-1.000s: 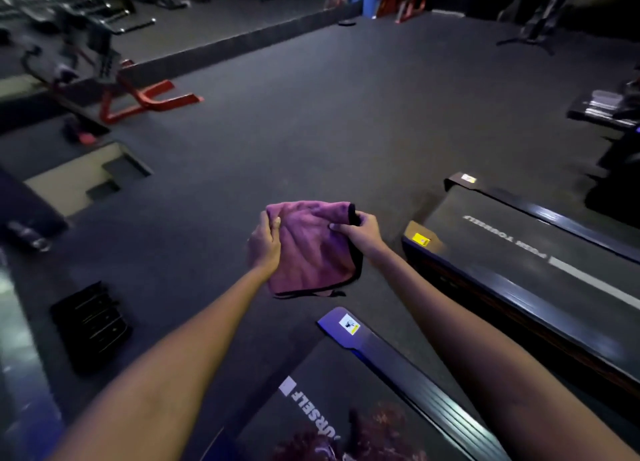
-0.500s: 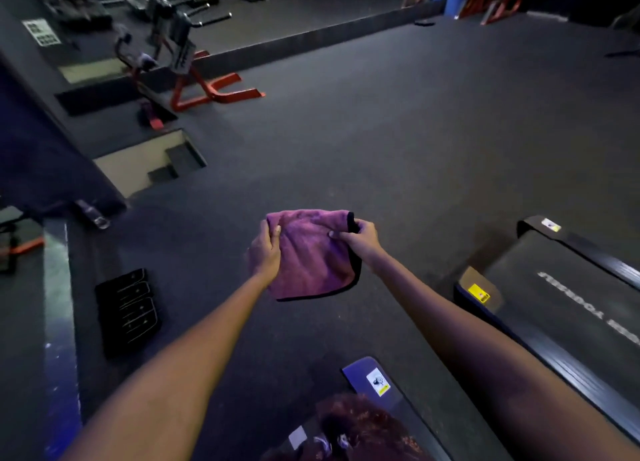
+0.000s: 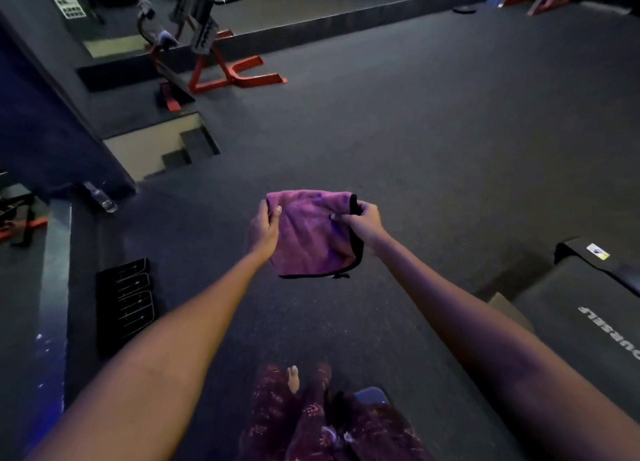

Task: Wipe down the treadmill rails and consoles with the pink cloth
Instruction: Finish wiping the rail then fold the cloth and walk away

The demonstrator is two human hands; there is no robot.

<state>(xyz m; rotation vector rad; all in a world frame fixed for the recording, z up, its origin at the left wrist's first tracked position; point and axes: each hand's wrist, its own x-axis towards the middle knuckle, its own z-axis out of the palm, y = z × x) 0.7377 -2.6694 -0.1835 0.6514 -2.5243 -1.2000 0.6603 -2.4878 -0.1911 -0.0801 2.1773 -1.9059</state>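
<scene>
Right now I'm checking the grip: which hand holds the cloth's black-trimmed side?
The right hand pinches the pink cloth at its black-edged side; the left hand grips the plain folded side.

Dim, bluish-purple light leaves the floor (image 3: 450, 131) murky and grainy, the far machine (image 3: 207, 45) smeared by motion blur, straight edges bowed by the wide lens, and only the cloth (image 3: 311, 235) fairly well lit.

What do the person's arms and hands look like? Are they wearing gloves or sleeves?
No gloves and no sleeves show: both forearms are bare all the way down. The left hand and right hand are bare too, with no rings, watch or bracelets that I can see. Short, pale fingernails show on a few fingers.
</scene>
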